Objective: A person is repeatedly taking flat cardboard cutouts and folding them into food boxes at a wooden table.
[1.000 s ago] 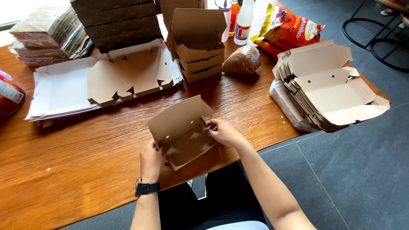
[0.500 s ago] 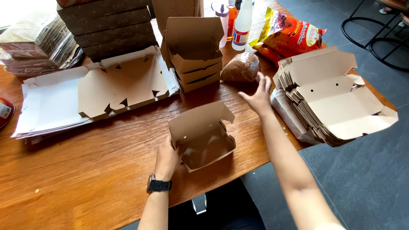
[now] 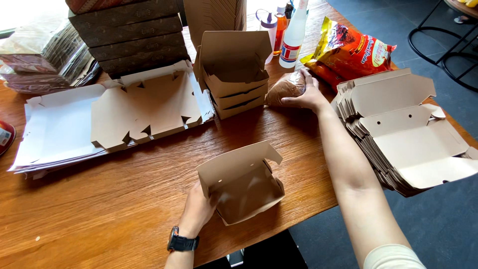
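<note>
My left hand (image 3: 198,211) grips the left side of a folded brown cardboard box (image 3: 244,183) that rests open on the wooden table (image 3: 99,199) near its front edge, lid flap standing up. My right hand (image 3: 308,94) reaches far across the table and lies on a clear bag of brown filling (image 3: 285,87), fingers wrapped over its right end. That bag sits between a short stack of folded boxes (image 3: 234,74) and a red and yellow snack bag (image 3: 348,52).
Flat unfolded box blanks (image 3: 144,107) lie on white sheets (image 3: 55,129) at the left. A pile of flattened boxes (image 3: 408,129) overhangs the right edge. Dark stacked cartons (image 3: 129,35), wrapped packs (image 3: 40,55) and bottles (image 3: 294,35) stand at the back.
The box went from half-folded in both hands to standing formed on the table. My right hand left it and reached forward onto the bag of brown filling; my left hand stayed on the box.
</note>
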